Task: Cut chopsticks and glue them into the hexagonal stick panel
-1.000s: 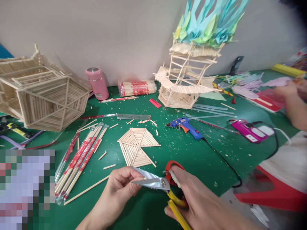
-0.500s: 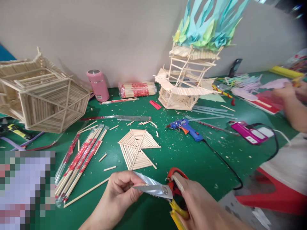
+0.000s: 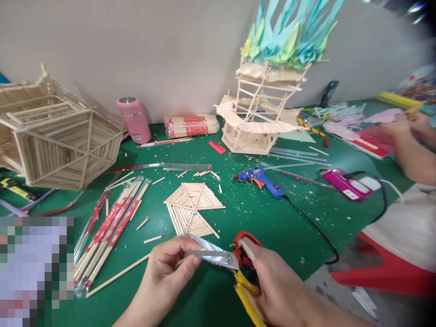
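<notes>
My left hand (image 3: pixel 172 268) pinches a thin wooden stick (image 3: pixel 180 262), mostly hidden by the fingers. The blades of the scissors (image 3: pixel 218 258) are parted around its end, close to my thumb and forefinger. My right hand (image 3: pixel 269 277) grips the scissors by their red and yellow handles. Just beyond the blades, a flat polygon panel of wooden sticks (image 3: pixel 194 206) lies on the table with a wedge-shaped gap on its right side. A longer wooden stick (image 3: pixel 117 275) runs up to my left hand and passes out of sight behind it.
Bagged sticks (image 3: pixel 112 231) lie at left, below a large stick structure (image 3: pixel 68 145). A blue glue gun (image 3: pixel 260 179), its cord and a magenta power strip (image 3: pixel 347 184) occupy the right. Behind stand a pink flask (image 3: pixel 134 120) and a stick tower (image 3: pixel 262 118). Another person's hands (image 3: pixel 405 127) work at far right.
The whole view has shifted slightly, so things sit a little further left. My hands keep nearly the same pose, with the scissor blades still at my left fingertips.
</notes>
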Demonstrator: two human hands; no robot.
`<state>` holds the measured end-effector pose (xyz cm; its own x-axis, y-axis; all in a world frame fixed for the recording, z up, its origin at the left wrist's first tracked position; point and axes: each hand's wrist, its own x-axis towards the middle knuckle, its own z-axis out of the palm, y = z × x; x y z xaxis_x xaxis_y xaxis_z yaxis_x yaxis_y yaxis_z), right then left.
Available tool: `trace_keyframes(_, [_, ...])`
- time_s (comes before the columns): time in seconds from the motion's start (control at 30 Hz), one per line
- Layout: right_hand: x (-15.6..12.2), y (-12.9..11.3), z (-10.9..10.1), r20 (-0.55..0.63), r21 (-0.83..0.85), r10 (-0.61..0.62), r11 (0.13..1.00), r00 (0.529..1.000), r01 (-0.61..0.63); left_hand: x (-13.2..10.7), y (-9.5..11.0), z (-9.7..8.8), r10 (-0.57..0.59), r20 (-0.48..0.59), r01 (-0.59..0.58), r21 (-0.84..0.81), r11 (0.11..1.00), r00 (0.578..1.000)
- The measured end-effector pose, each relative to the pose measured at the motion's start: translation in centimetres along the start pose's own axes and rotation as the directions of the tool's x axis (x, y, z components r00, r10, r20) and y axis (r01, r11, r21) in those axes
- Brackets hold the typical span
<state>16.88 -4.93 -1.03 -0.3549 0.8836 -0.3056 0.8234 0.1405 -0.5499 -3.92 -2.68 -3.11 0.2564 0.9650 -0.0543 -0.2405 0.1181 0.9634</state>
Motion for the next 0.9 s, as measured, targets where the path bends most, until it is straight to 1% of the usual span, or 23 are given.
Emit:
trace_keyframes(0.1, [0.1,-0.3,-0.1,-0.003,0.037,0.020,0.999,1.000,-0.020,0.0,0.1,0.1,0.147,-0.047,-0.136,0.185,0.973,0.988])
trace_keyframes(0.17, [0.0,-0.5,-0.1,0.008,0.045,0.035,0.998,0.999,-0.035,0.0,0.2,0.0,0.174,-0.041,-0.160,0.225,0.961,0.984])
trace_keyframes(0.23, [-0.2,-0.7,-0.2,0.014,0.052,0.042,0.998,0.999,-0.043,0.0,0.3,-0.2,0.128,-0.033,-0.120,0.166,0.979,0.991])
trace_keyframes(0.3, [-0.4,-0.8,-0.2,0.010,0.056,0.041,0.998,0.999,-0.041,0.0,0.4,-0.3,0.040,-0.011,-0.040,0.049,0.998,0.999])
trace_keyframes(0.37, [-0.4,-0.9,-0.4,0.006,0.042,0.041,0.998,0.999,-0.041,0.0,0.5,-0.4,-0.048,0.030,0.049,-0.046,0.998,0.998])
trace_keyframes(0.43, [-0.4,-1.0,-0.6,0.016,0.023,0.035,0.999,0.999,-0.035,0.0,0.6,-0.4,-0.114,0.061,0.119,-0.089,0.989,0.992])
trace_keyframes(0.5, [-0.4,-1.0,-0.9,0.018,0.002,0.020,1.000,1.000,-0.020,0.0,0.7,-0.4,-0.157,0.074,0.164,-0.100,0.981,0.985])
trace_keyframes(0.7, [-0.5,-0.9,-1.0,-0.030,-0.093,-0.070,0.993,0.997,0.067,0.0,0.7,-0.3,-0.234,0.092,0.244,-0.119,0.962,0.968])
trace_keyframes(0.8, [-0.5,-0.7,-0.8,-0.021,-0.125,-0.091,0.988,0.996,0.088,0.0,0.7,-0.3,-0.249,0.099,0.260,-0.128,0.957,0.963])
trace_keyframes(0.9, [-0.6,-0.6,-0.7,0.004,-0.113,-0.088,0.990,0.996,0.088,-0.2,0.7,-0.4,-0.236,0.110,0.250,-0.137,0.958,0.965])
